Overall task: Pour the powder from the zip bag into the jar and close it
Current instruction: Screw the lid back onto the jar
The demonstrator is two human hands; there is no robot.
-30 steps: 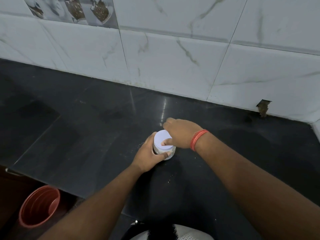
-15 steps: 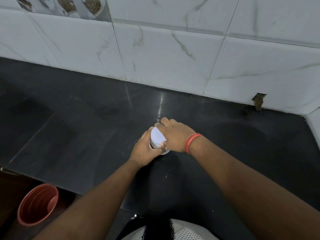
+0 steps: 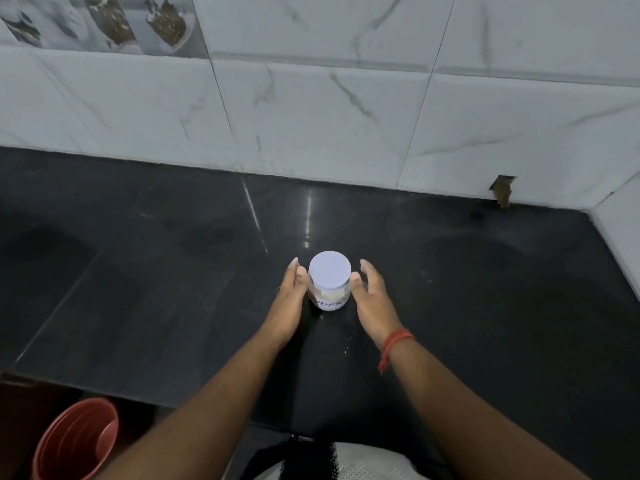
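Both hands have let go of the lid (image 3: 329,270): left hand (image 3: 290,299) and right hand (image 3: 371,295) flank the jar (image 3: 327,296), fingers spread. Closing appears complete.

We are seeing the jar (image 3: 327,295) standing upright on the black counter (image 3: 173,271), clear-sided with pale powder inside, partly readable dark lettering on its label, its flat white lid (image 3: 329,270) sitting on top, closing it.
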